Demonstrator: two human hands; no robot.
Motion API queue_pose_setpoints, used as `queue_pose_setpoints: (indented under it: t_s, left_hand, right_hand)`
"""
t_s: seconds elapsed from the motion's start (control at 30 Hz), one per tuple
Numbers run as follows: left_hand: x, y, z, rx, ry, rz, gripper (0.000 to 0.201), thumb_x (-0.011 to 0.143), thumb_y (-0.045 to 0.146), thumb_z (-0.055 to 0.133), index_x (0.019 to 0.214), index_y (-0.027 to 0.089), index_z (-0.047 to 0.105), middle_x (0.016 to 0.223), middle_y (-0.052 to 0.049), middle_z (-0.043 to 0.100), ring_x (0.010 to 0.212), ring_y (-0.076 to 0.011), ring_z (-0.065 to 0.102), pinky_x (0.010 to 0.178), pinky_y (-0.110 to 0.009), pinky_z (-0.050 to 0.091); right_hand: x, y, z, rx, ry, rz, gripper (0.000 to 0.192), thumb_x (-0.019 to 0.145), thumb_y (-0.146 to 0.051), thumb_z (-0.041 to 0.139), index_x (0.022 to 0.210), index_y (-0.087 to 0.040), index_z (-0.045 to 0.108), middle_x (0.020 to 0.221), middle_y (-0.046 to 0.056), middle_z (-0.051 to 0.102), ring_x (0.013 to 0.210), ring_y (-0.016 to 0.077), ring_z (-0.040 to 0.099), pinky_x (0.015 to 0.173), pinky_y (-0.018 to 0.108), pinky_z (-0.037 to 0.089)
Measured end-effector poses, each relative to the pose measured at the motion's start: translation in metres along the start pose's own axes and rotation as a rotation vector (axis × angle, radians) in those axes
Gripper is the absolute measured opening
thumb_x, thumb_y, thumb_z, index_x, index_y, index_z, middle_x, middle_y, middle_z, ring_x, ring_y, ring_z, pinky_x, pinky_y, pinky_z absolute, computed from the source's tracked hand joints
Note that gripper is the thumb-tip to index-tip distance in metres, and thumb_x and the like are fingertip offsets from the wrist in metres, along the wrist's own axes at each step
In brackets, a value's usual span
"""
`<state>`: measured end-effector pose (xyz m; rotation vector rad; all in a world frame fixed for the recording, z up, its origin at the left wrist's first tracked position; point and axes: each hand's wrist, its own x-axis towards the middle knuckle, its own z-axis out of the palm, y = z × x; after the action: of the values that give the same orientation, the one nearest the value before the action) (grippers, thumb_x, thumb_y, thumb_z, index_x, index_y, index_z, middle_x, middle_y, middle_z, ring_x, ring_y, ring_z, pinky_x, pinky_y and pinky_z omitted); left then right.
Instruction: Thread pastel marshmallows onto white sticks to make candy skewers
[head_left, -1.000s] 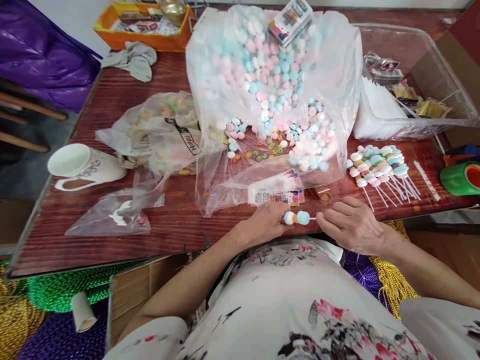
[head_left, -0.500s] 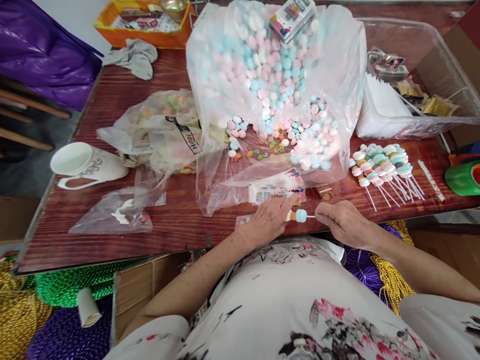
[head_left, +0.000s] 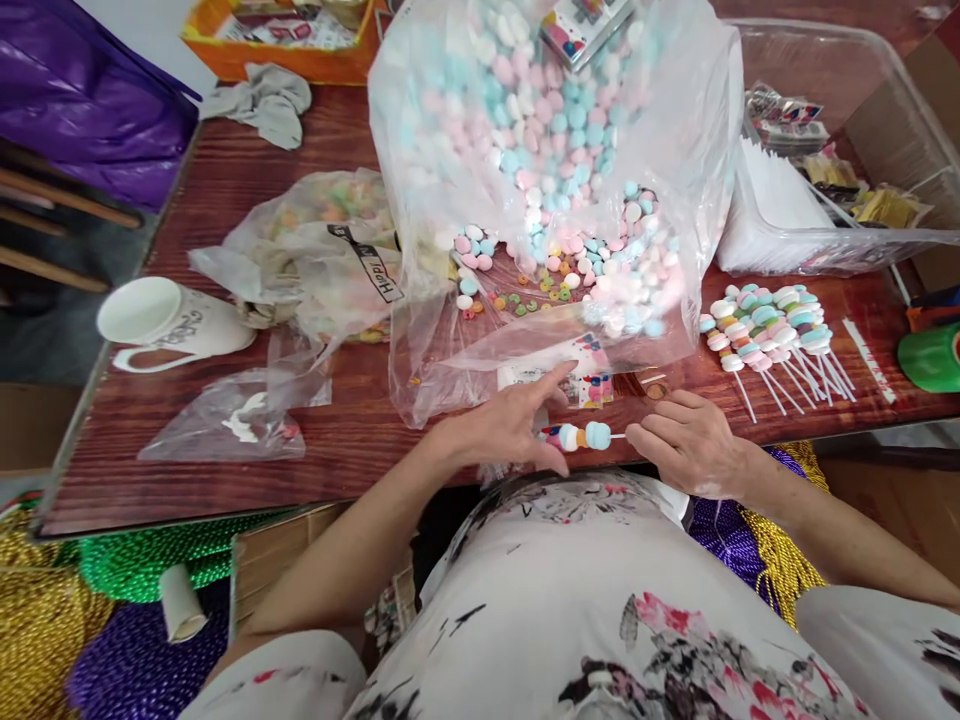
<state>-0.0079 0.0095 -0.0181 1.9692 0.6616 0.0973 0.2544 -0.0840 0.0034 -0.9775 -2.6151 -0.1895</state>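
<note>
My right hand (head_left: 690, 445) pinches the thin white stick of a candy skewer (head_left: 589, 437) that carries a few pastel marshmallow pieces, level at the near table edge. My left hand (head_left: 499, 432) is at the skewer's other end with fingers spread. Its index finger stretches toward a small printed wrapper (head_left: 581, 378), and its thumb lies just under the candies. Behind them a big clear bag of pink, blue and white marshmallows (head_left: 540, 150) spills open onto the wooden table (head_left: 352, 440). Finished skewers (head_left: 765, 325) lie in a pile to the right.
At the left are a tipped white mug (head_left: 169, 320), a bag of coloured cereal rings (head_left: 330, 250) and a small clear bag (head_left: 240, 420). A clear tub (head_left: 862, 245) of sticks and packets stands at the back right, near a green tape roll (head_left: 934, 355). Bead strands (head_left: 127, 570) lie below the table.
My left hand has let go of the skewer's candy end, opened and reached forward toward the printed wrapper. My right hand keeps the stick almost in place.
</note>
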Motion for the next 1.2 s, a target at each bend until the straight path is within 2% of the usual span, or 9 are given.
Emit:
queue_pose_setpoints:
  t_s: [0.07, 0.17, 0.23, 0.3, 0.43, 0.63, 0.8, 1.0, 1.2]
  left_hand:
    - [-0.002, -0.001, -0.016, -0.071, -0.139, -0.039, 0.102, 0.060, 0.042, 0.087, 0.147, 0.025, 0.036, 0.114, -0.008, 0.068, 0.097, -0.0236, 0.065, 0.080, -0.032, 0.051]
    - [-0.001, -0.001, -0.019, -0.218, -0.417, -0.077, 0.061, 0.059, 0.043, 0.086, 0.113, 0.022, 0.067, 0.095, -0.002, 0.072, 0.086, -0.0206, 0.065, 0.073, -0.027, 0.051]
    - [0.000, 0.001, -0.010, -0.365, -0.559, -0.129, 0.043, 0.060, 0.042, 0.085, 0.092, 0.019, 0.070, 0.080, 0.000, 0.071, 0.074, -0.0177, 0.064, 0.067, -0.026, 0.050]
    - [-0.001, 0.002, 0.001, -0.518, -0.615, -0.204, 0.036, 0.060, 0.041, 0.084, 0.082, 0.018, 0.067, 0.070, 0.001, 0.068, 0.064, -0.0159, 0.062, 0.061, -0.026, 0.049]
    - [-0.005, 0.006, 0.012, -0.565, -0.506, -0.310, 0.037, 0.064, 0.042, 0.080, 0.069, 0.018, 0.053, 0.056, 0.007, 0.051, 0.051, -0.0123, 0.053, 0.050, -0.024, 0.041]
    - [-0.003, 0.019, 0.013, 0.074, -0.138, -0.201, 0.022, 0.074, 0.032, 0.069, 0.072, 0.017, 0.053, 0.067, 0.004, 0.055, 0.063, -0.0122, 0.049, 0.060, -0.024, 0.033]
    - [-0.002, 0.024, 0.018, 0.414, -0.029, -0.204, 0.005, 0.077, 0.018, 0.057, 0.082, 0.018, 0.058, 0.075, -0.002, 0.062, 0.068, -0.0176, 0.056, 0.060, -0.027, 0.031]
    - [-0.010, 0.010, 0.014, 0.428, 0.046, -0.146, 0.017, 0.085, 0.034, 0.061, 0.092, 0.018, 0.062, 0.082, -0.005, 0.067, 0.077, -0.0208, 0.062, 0.064, -0.027, 0.036]
    - [-0.016, -0.002, 0.022, 0.446, 0.194, 0.016, 0.021, 0.091, 0.035, 0.054, 0.079, 0.017, 0.055, 0.070, -0.002, 0.061, 0.064, -0.0155, 0.055, 0.059, -0.025, 0.033]
  right_hand:
    - [-0.003, 0.002, -0.002, -0.016, 0.070, -0.031, 0.011, 0.089, -0.012, 0.056, 0.083, -0.019, 0.062, 0.064, -0.001, 0.058, 0.062, 0.0133, 0.041, 0.062, 0.032, 0.031]
    - [-0.004, 0.002, -0.007, -0.030, 0.174, -0.102, 0.008, 0.086, -0.014, 0.062, 0.090, -0.020, 0.065, 0.072, 0.001, 0.065, 0.066, 0.0132, 0.047, 0.062, 0.032, 0.034]
    - [-0.004, 0.003, -0.011, -0.045, 0.216, -0.138, 0.008, 0.086, -0.016, 0.063, 0.092, -0.020, 0.065, 0.078, 0.002, 0.068, 0.070, 0.0134, 0.050, 0.062, 0.032, 0.035]
    - [-0.003, 0.003, -0.015, -0.062, 0.225, -0.155, 0.009, 0.087, -0.016, 0.062, 0.094, -0.021, 0.065, 0.081, 0.002, 0.069, 0.072, 0.0134, 0.051, 0.062, 0.032, 0.035]
    - [-0.001, 0.003, -0.017, -0.040, 0.150, -0.131, 0.011, 0.087, -0.013, 0.060, 0.096, -0.018, 0.063, 0.073, 0.001, 0.065, 0.065, 0.0134, 0.046, 0.059, 0.032, 0.031]
    - [0.005, -0.007, -0.007, 0.133, -0.043, 0.102, 0.017, 0.086, -0.007, 0.045, 0.082, -0.017, 0.057, 0.059, -0.001, 0.053, 0.057, 0.0134, 0.041, 0.059, 0.031, 0.027]
    - [0.008, -0.015, -0.002, 0.297, -0.154, 0.325, 0.016, 0.092, -0.013, 0.042, 0.084, -0.018, 0.056, 0.063, -0.001, 0.058, 0.057, 0.0129, 0.046, 0.058, 0.029, 0.026]
    - [0.001, -0.010, 0.000, 0.536, -0.186, 0.522, 0.020, 0.096, -0.018, 0.039, 0.081, -0.019, 0.052, 0.063, -0.002, 0.053, 0.057, 0.0110, 0.045, 0.058, 0.026, 0.028]
    - [-0.004, -0.008, -0.001, 0.703, -0.168, 0.631, 0.022, 0.096, -0.023, 0.040, 0.077, -0.019, 0.050, 0.062, -0.003, 0.048, 0.056, 0.0102, 0.041, 0.058, 0.026, 0.029]
